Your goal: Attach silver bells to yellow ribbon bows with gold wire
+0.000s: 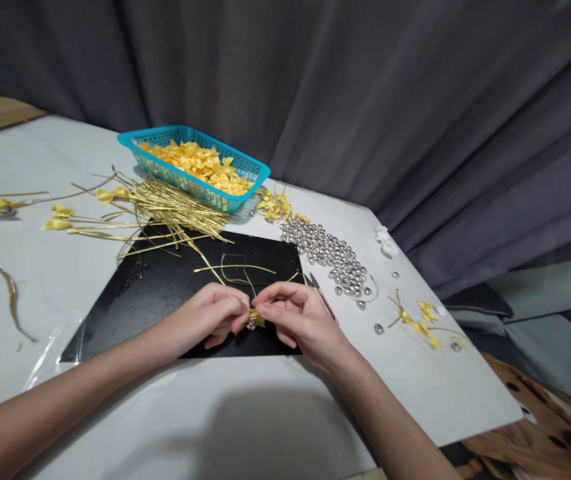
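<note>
I'm seeing satin-glossy yellow bows [200,163] lying in a turquoise plastic mesh basket [245,163], shiny metallic silver beads [333,257] — a glossy black sheet [165,287] reflecting on the smooth white counter [245,413].

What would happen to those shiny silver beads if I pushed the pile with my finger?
The silver beads look small and rounded, so they would probably roll and scatter. A few already lie apart from the pile on the smooth white table, which suggests they slide easily. They seem light, so a gentle push would likely move many.
</note>
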Demonstrator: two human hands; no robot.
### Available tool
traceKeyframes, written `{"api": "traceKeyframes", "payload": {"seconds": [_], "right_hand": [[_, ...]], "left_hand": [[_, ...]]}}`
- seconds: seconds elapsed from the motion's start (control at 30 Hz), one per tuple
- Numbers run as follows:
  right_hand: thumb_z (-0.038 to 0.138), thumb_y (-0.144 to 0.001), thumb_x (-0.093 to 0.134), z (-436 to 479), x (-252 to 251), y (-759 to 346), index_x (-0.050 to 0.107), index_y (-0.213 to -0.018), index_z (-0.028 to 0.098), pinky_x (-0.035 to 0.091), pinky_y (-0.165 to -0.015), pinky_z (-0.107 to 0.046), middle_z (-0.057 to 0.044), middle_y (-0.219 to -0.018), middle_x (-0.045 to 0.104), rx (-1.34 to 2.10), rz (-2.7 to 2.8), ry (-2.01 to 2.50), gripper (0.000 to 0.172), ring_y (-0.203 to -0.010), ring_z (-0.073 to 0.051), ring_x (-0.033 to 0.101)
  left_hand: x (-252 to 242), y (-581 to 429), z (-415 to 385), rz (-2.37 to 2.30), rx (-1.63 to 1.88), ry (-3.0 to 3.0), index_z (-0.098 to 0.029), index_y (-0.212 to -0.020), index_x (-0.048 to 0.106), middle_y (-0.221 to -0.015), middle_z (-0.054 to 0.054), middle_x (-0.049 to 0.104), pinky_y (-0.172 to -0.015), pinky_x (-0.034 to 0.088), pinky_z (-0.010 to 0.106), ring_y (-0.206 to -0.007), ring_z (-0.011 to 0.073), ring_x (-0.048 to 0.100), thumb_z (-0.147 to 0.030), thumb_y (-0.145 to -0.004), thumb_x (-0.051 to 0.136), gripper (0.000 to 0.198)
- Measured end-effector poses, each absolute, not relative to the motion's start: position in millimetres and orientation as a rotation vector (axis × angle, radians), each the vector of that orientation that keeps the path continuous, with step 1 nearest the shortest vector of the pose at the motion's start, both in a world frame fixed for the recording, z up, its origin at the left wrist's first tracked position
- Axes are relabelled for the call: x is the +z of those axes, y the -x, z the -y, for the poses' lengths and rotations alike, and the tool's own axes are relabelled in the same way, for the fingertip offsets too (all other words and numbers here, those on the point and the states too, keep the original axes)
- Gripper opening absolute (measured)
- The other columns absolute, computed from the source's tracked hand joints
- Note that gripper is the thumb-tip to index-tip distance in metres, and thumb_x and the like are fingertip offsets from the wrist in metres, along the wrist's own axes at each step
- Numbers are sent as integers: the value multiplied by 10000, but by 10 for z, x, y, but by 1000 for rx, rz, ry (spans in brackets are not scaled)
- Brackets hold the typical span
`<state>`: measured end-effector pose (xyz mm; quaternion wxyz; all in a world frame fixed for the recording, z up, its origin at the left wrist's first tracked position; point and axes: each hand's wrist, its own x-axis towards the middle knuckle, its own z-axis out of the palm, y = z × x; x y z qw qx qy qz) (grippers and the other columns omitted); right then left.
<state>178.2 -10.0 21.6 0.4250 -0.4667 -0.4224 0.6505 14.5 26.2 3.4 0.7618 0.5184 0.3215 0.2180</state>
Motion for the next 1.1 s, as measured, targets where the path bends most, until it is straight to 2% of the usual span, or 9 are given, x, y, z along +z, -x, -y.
{"api": "traceKeyframes", "payload": {"seconds": [0.3, 0.47, 0.6, 0.7, 0.8, 0.93, 1.03, 1.1], "right_hand": [[411, -631, 774, 91, 192, -1793, 660, -738, 139, 227, -296, -158, 63, -538, 519, 1604, 1131, 1287, 314, -325, 1, 315], [459, -707, 704, 96, 213, -1796, 603, -759, 155, 199, -326, -181, 82, -518, 447, 1582, 1317, 1338, 324, -348, -22, 315], [428, -780, 648, 103, 299, -1838, 565, -764, 164, 216, -408, -191, 74, -563, 428, 1490, 1455, 1289, 277, -446, -40, 308], [409, -821, 603, 106, 404, -1962, 556, -775, 172, 209, -420, -198, 72, -568, 393, 1351, 1506, 1324, 246, -464, -51, 284], [408, -831, 589, 111, 511, -2114, 555, -773, 190, 215, -397, -201, 70, -564, 382, 1424, 1561, 1323, 228, -434, -55, 301], [379, -811, 615, 130, 581, -2194, 577, -729, 181, 280, -443, -212, 19, -713, 484, 1560, 1719, 1279, 218, -514, -67, 377], [397, -794, 632, 147, 528, -2131, 585, -714, 169, 285, -488, -217, 37, -622, 455, 1719, 1826, 1283, 246, -543, -80, 364], [400, -804, 618, 153, 446, -2060, 577, -724, 169, 263, -480, -215, 54, -580, 415, 1763, 1831, 1297, 248, -527, -77, 337]], "left_hand": [[49, -147, -242, -775, 544, -1402, -209, -485, 387, -422, -91, 278, -358, 170, 200, -381, 62, 225, -302, -700, 444, 242], [93, -153, -228, -765, 555, -1502, -209, -463, 360, -449, -78, 313, -359, 193, 204, -395, 65, 254, -295, -702, 442, 267], [118, -145, -250, -812, 559, -1550, -185, -491, 481, -465, -52, 417, -377, 238, 205, -406, 76, 324, -338, -744, 460, 297], [132, -130, -281, -922, 662, -1566, -160, -721, 645, -660, 5, 605, -409, 292, 212, -458, 91, 390, -401, -779, 491, 292], [122, -113, -296, -1067, 721, -1761, -177, -935, 660, -888, 34, 650, -468, 328, 230, -493, 94, 422, -386, -779, 536, 288], [83, -101, -266, -1154, 472, -2201, -216, -872, 664, -864, 24, 656, -564, 347, 260, -661, 174, 567, -404, -773, 557, 238], [69, -96, -250, -1130, 402, -2340, -227, -873, 650, -894, 31, 675, -621, 356, 272, -802, 223, 606, -405, -803, 510, 237], [68, -92, -261, -1102, 392, -2344, -226, -862, 649, -874, 24, 681, -622, 351, 265, -775, 210, 604, -369, -806, 505, 210]]}}
